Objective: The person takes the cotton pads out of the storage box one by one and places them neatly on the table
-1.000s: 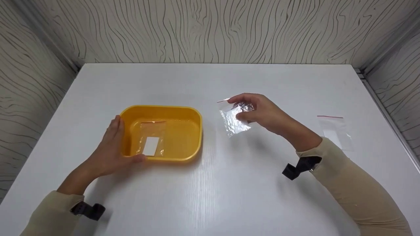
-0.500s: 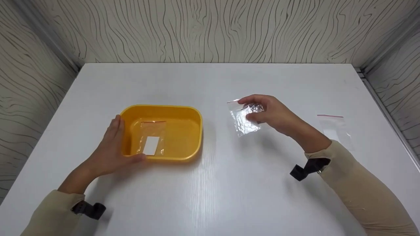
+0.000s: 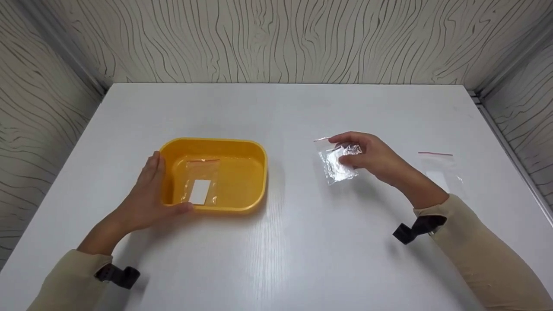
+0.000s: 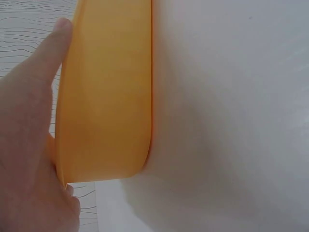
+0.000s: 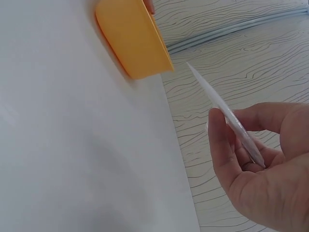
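My left hand [image 3: 144, 198] holds the near left corner of a yellow plastic tub [image 3: 242, 210], fingers along its left wall and thumb on the front rim. Inside the tub lies a clear zip bag [image 3: 203, 172] with a white card in it. To the right of the tub, above the table, my right hand [image 3: 373, 157] pinches another clear zip bag [image 3: 339, 166], shiny with glare. The right wrist view shows this bag [image 5: 219, 104] edge-on between thumb and fingers. The left wrist view shows the tub's outer wall [image 4: 106, 96] beside my thumb.
A third clear zip bag [image 3: 443, 166] with a red strip and a white card lies at the right of the white table [image 3: 276, 259], beyond my right forearm. Patterned wall panels [image 3: 285, 39] stand behind and at both sides.
My right hand has moved right and slightly nearer with the zip bag pinched in it. My left hand and the tub have stayed in place.
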Motion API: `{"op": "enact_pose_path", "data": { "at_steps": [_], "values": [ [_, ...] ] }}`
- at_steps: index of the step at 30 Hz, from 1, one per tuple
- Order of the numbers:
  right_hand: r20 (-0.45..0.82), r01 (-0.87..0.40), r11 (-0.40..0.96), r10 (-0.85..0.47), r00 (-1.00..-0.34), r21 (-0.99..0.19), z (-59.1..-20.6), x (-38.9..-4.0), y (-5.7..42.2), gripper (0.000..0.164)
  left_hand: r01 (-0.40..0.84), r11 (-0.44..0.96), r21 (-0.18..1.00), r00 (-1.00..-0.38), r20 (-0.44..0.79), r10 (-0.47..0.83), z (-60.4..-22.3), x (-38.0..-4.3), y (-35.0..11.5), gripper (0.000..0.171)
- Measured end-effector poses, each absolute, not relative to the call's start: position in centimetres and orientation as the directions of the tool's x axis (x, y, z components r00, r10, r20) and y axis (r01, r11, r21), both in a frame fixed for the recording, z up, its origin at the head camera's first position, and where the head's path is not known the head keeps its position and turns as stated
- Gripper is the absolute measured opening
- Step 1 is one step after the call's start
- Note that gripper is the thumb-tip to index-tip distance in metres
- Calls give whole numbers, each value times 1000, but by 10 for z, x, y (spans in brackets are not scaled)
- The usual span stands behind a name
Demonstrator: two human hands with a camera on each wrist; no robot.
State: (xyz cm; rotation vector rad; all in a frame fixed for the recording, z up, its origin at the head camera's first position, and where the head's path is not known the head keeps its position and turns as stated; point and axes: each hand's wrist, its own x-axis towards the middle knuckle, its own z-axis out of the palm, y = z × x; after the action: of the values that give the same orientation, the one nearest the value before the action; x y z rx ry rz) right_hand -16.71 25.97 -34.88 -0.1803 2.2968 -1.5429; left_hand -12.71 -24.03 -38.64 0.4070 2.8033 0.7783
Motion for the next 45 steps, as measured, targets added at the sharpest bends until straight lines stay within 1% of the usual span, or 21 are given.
{"op": "enact_pose_path", "data": {
  "at_steps": [10, 18, 24, 32, 45],
  "values": [
    [-215, 92, 389, -285, -934, -917, -355, -165, 276, 51, 180, 835, 520, -945, -143, 294, -386, -127, -240, 137],
    [-216, 96, 396, -271, -938, -913, -359, -163, 288, 52, 203, 829, 522, -946, -112, 303, -387, -128, -239, 136],
    [-204, 77, 424, -261, -944, -903, -359, -162, 297, 50, 197, 831, 521, -946, -122, 301, -387, -128, -239, 136],
    [-220, 95, 446, -237, -946, -890, -358, -161, 305, 52, 188, 833, 521, -946, -130, 296, -389, -127, -240, 136],
    [-209, 94, 439, -221, -953, -894, -359, -156, 320, 56, 191, 821, 538, -946, -123, 300, -388, -127, -239, 136]
  ]
}}
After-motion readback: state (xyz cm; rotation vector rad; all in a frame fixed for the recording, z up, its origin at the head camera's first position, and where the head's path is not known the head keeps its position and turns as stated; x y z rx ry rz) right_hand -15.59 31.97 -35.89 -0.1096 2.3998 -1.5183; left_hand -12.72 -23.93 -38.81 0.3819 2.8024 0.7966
